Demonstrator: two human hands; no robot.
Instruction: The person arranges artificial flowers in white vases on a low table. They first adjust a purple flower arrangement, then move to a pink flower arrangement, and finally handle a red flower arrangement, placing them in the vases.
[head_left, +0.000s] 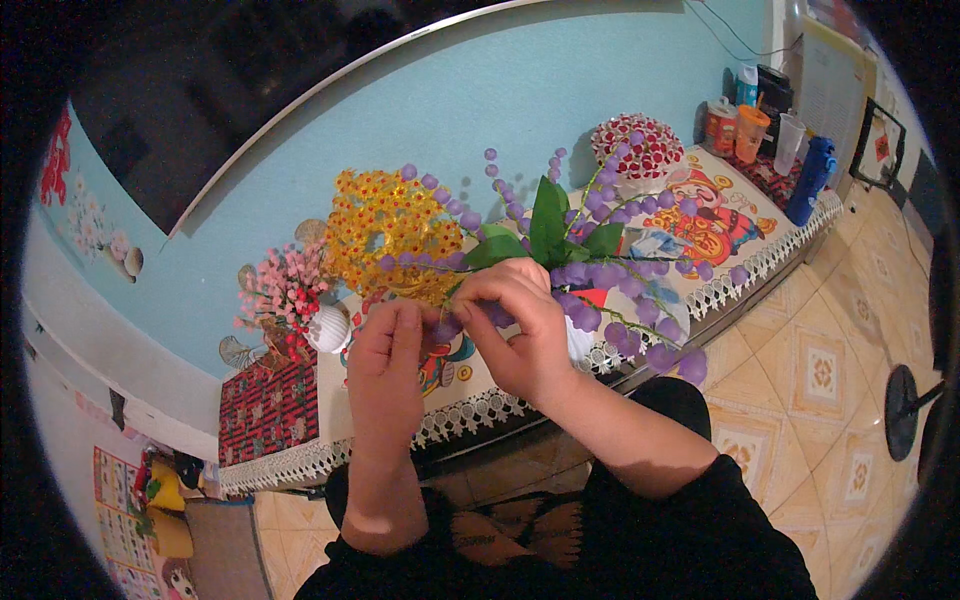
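In front of me is an artificial plant of purple bead flowers (586, 319) on thin green stems, with broad green leaves (548, 221) at its centre. One beaded spray (448, 331) bends down between my hands. The thumb and finger of my right hand (517, 322) pinch its thin green stem. Close beside, my left hand (388, 360) has its fingertips pinched together at the same spray; the exact spot they grip is hidden by the fingers. The plant's base is mostly hidden behind my right hand and the beads.
A yellow beaded ornament (390, 232), pink flowers in a white ribbed vase (328, 329) and a red-and-white beaded dome (637, 146) stand along the wall. Cups (751, 133) and a blue bottle (812, 180) are at the right end of the lace-edged tablecloth (480, 406). A television (247, 82) hangs above.
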